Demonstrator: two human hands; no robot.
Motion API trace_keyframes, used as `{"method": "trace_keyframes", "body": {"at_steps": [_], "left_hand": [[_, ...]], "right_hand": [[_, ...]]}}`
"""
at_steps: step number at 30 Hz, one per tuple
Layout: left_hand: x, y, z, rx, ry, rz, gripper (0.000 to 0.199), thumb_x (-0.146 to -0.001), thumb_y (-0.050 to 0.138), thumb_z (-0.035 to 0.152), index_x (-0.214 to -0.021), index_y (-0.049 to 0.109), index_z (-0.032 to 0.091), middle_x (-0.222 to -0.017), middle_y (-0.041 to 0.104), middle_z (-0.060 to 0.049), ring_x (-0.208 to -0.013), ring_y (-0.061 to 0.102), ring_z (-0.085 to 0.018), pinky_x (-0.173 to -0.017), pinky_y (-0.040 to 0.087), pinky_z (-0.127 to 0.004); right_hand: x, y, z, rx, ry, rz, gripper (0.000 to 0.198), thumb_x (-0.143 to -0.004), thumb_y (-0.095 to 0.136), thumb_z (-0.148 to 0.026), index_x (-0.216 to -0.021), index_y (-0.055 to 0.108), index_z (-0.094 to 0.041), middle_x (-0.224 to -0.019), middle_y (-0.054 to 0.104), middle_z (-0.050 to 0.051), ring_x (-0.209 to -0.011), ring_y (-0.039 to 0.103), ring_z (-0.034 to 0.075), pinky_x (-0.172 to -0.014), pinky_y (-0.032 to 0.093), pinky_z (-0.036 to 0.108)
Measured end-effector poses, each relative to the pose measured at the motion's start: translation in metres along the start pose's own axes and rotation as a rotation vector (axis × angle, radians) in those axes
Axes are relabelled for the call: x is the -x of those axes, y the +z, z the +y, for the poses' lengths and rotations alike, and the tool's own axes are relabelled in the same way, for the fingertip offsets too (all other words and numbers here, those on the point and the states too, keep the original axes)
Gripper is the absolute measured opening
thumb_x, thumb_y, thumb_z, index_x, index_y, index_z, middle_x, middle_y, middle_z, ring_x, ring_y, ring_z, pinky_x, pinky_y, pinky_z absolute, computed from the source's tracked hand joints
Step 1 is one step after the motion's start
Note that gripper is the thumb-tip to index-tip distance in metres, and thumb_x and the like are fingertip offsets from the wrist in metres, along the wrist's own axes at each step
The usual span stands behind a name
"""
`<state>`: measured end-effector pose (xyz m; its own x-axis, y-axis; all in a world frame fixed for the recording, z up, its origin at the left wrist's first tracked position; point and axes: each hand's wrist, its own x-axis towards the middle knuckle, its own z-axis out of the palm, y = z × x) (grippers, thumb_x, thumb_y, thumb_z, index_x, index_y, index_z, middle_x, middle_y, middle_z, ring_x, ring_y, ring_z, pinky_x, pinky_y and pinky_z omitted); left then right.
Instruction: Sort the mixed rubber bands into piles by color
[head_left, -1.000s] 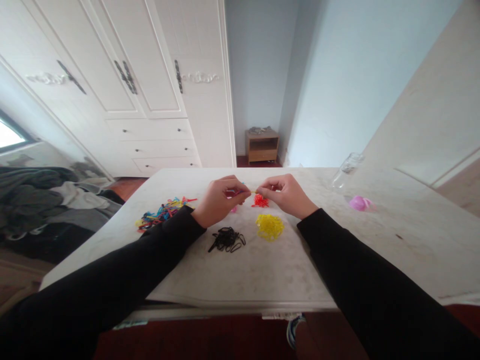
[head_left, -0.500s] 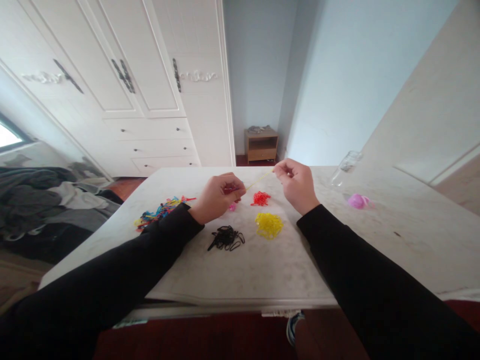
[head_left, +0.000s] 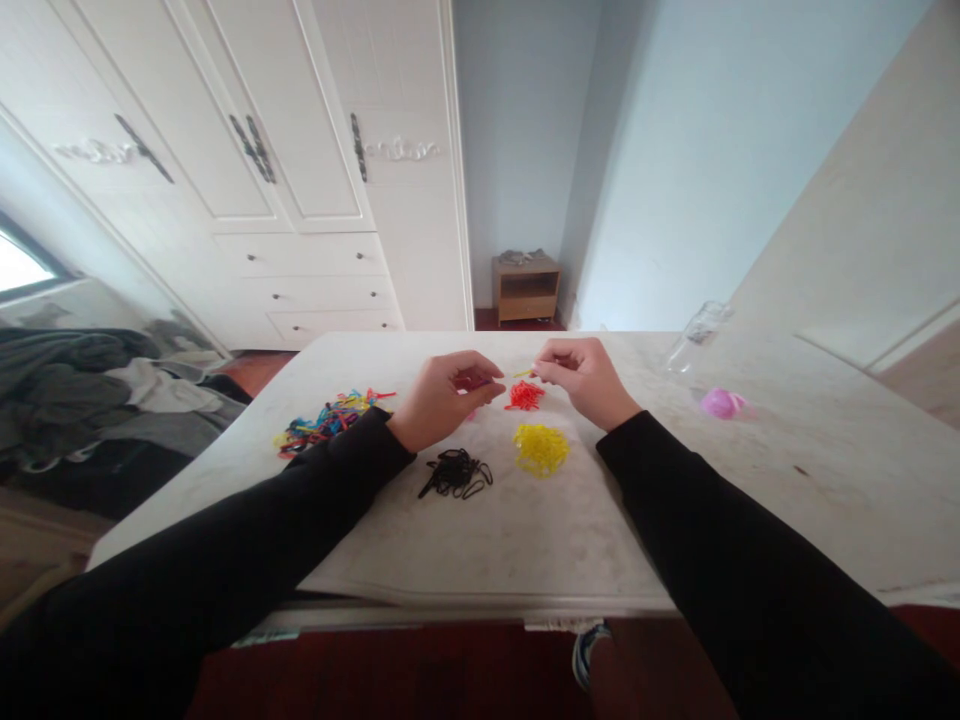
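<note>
A person in black sleeves works over a white, stained tabletop [head_left: 487, 560], sorted piles of small elastic bands spread between both arms. The right hand [head_left: 583, 376] pinches a single thin yellow elastic band [head_left: 523, 374], thumb and forefinger clamped on one end, the other end pointing toward the left hand [head_left: 448, 396]. The band is in the air, just over the far side of a small red pile of bands [head_left: 526, 395]. The left hand's thumb and forefinger tips stand slightly apart, well short of the yellow band, while its curled fingers hold purplish-red strands too small to make out clearly.

Nearer the tabletop's front edge lie a loose black pile of bands [head_left: 455, 473] and, to its right, a bright yellow pile of bands [head_left: 541, 450]. A bit of pink [head_left: 471, 414] shows beneath the left hand, mostly hidden. A mixed, many-coloured heap of bands [head_left: 330, 420] sits by the left edge, partly behind the left sleeve.

Toward the far right, a clear, see-through bottle [head_left: 697, 340] is near a rounded, shiny pink-purple object [head_left: 722, 403]. Beyond the far edge stand a white panelled wardrobe [head_left: 315, 200] and a small wooden nightstand [head_left: 526, 292].
</note>
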<state>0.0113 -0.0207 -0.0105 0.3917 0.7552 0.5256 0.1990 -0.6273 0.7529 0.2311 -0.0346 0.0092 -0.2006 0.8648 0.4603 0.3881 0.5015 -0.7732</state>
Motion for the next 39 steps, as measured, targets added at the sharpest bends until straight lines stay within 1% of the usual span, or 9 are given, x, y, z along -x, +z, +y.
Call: {"method": "trace_keyframes", "body": {"at_steps": [5, 10, 15, 21, 25, 28, 32, 36, 39], "left_hand": [[0.001, 0.0, -0.002, 0.013, -0.017, 0.027, 0.02, -0.076, 0.083, 0.03, -0.085, 0.074, 0.014, -0.074, 0.074, -0.005, -0.067, 0.068, -0.013, -0.064, 0.059, -0.026], [0.001, 0.0, 0.0, 0.003, -0.029, 0.028, 0.023, -0.077, 0.084, 0.035, -0.079, 0.073, 0.014, -0.073, 0.075, -0.006, -0.064, 0.068, -0.014, -0.061, 0.058, -0.025], [0.001, 0.001, 0.003, 0.071, -0.055, 0.015, 0.028, -0.076, 0.085, 0.038, -0.077, 0.072, 0.014, -0.072, 0.075, -0.006, -0.063, 0.071, -0.014, -0.06, 0.06, -0.025], [0.001, 0.003, 0.004, 0.14, -0.108, -0.005, 0.029, -0.079, 0.083, 0.039, -0.078, 0.071, 0.013, -0.069, 0.075, -0.005, -0.062, 0.072, -0.015, -0.059, 0.061, -0.024], [0.002, 0.003, 0.003, 0.164, -0.131, -0.01, 0.031, -0.078, 0.084, 0.041, -0.08, 0.07, 0.013, -0.071, 0.075, -0.005, -0.063, 0.074, -0.016, -0.061, 0.062, -0.025], [0.002, 0.003, 0.004, 0.177, -0.142, -0.015, 0.031, -0.078, 0.084, 0.041, -0.081, 0.07, 0.013, -0.072, 0.076, -0.006, -0.065, 0.075, -0.016, -0.061, 0.063, -0.026], [0.003, 0.004, 0.006, 0.188, -0.139, -0.021, 0.028, -0.078, 0.085, 0.036, -0.081, 0.07, 0.013, -0.072, 0.076, -0.006, -0.066, 0.075, -0.016, -0.064, 0.064, -0.027], [0.004, 0.004, 0.01, 0.206, -0.143, -0.038, 0.017, -0.08, 0.081, 0.026, -0.082, 0.07, 0.013, -0.072, 0.077, -0.006, -0.067, 0.075, -0.016, -0.066, 0.064, -0.026], [0.004, 0.004, 0.011, 0.238, -0.166, -0.055, 0.016, -0.081, 0.08, 0.025, -0.083, 0.069, 0.013, -0.074, 0.077, -0.006, -0.069, 0.076, -0.017, -0.068, 0.065, -0.027]], "right_hand": [[0.001, -0.007, 0.0, -0.014, 0.022, -0.188, 0.017, -0.07, 0.06, -0.026, -0.054, 0.058, -0.018, -0.052, 0.049, -0.003, -0.055, 0.042, 0.011, -0.056, 0.03, 0.029], [0.004, -0.005, 0.0, 0.021, 0.045, -0.419, 0.016, -0.069, 0.054, -0.022, -0.054, 0.055, -0.018, -0.052, 0.045, -0.004, -0.054, 0.037, 0.01, -0.056, 0.028, 0.028], [0.005, -0.005, 0.0, 0.041, 0.052, -0.515, 0.017, -0.068, 0.05, -0.019, -0.051, 0.049, -0.019, -0.054, 0.043, -0.004, -0.055, 0.035, 0.01, -0.057, 0.026, 0.029], [0.005, -0.005, 0.001, 0.118, 0.052, -0.542, 0.017, -0.069, 0.051, -0.018, -0.052, 0.05, -0.018, -0.052, 0.04, -0.005, -0.054, 0.033, 0.009, -0.056, 0.023, 0.03], [0.005, -0.002, 0.001, 0.124, 0.019, -0.469, 0.025, -0.077, 0.058, -0.024, -0.054, 0.052, -0.017, -0.053, 0.039, -0.005, -0.055, 0.033, 0.009, -0.056, 0.023, 0.029], [0.005, 0.002, 0.001, 0.109, 0.028, -0.405, 0.03, -0.082, 0.068, -0.037, -0.062, 0.061, -0.015, -0.055, 0.044, -0.005, -0.055, 0.036, 0.009, -0.055, 0.025, 0.028], [0.006, 0.007, 0.002, 0.082, 0.081, -0.352, 0.036, -0.08, 0.076, -0.049, -0.078, 0.075, -0.013, -0.054, 0.048, -0.004, -0.051, 0.035, 0.008, -0.051, 0.022, 0.027], [0.006, 0.009, 0.002, 0.05, 0.091, -0.34, 0.038, -0.08, 0.077, -0.05, -0.085, 0.081, -0.012, -0.051, 0.045, -0.006, -0.049, 0.029, 0.006, -0.049, 0.018, 0.027], [0.005, 0.009, 0.003, 0.023, 0.085, -0.323, 0.034, -0.081, 0.075, -0.045, -0.085, 0.082, -0.012, -0.052, 0.048, -0.005, -0.049, 0.03, 0.006, -0.049, 0.019, 0.027]]}}
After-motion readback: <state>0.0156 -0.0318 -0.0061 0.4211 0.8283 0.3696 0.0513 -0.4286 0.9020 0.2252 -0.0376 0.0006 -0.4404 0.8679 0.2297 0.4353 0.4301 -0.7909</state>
